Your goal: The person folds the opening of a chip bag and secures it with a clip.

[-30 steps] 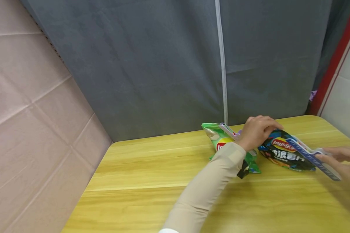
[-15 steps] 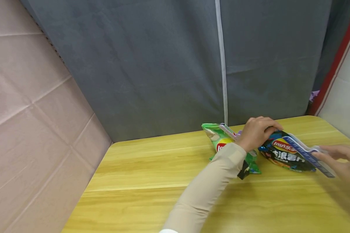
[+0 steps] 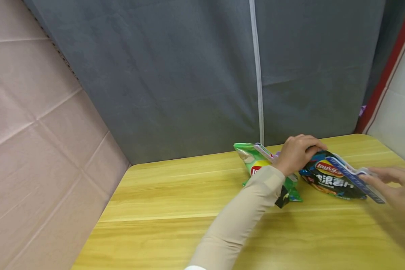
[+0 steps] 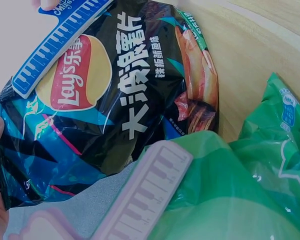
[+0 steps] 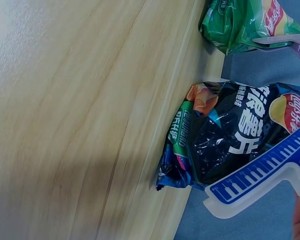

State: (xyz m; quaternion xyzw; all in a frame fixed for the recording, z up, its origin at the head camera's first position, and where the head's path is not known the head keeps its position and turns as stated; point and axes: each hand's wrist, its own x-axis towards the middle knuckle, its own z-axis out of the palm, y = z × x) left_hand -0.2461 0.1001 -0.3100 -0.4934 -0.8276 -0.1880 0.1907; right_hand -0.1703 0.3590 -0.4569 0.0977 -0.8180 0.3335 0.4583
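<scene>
A black Lay's chip bag (image 3: 327,182) stands at the right of the table. My left hand (image 3: 296,153) pinches its upper left corner; fingertips show at the bag's edge in the left wrist view. With thumb and fingers my right hand (image 3: 393,184) grips a blue-and-white bag clip (image 5: 262,167) printed with piano keys. The clip slants across the bag's right upper side, overlapping the front beside the Lay's logo. Left of it, partly behind my left forearm, is a green chip bag (image 3: 251,157) with a pale purple piano-key clip (image 4: 150,185) along its top.
The wooden table (image 3: 162,198) extends left and forward. A grey curtain (image 3: 189,86) hangs at the back edge, with pink padded panels (image 3: 47,142) on the left. A white panel (image 3: 398,123) with red trim stands on the right.
My right hand has moved slightly left with the blue clip, which now reaches a little farther over the black bag. My left hand and the green bag stay put.
</scene>
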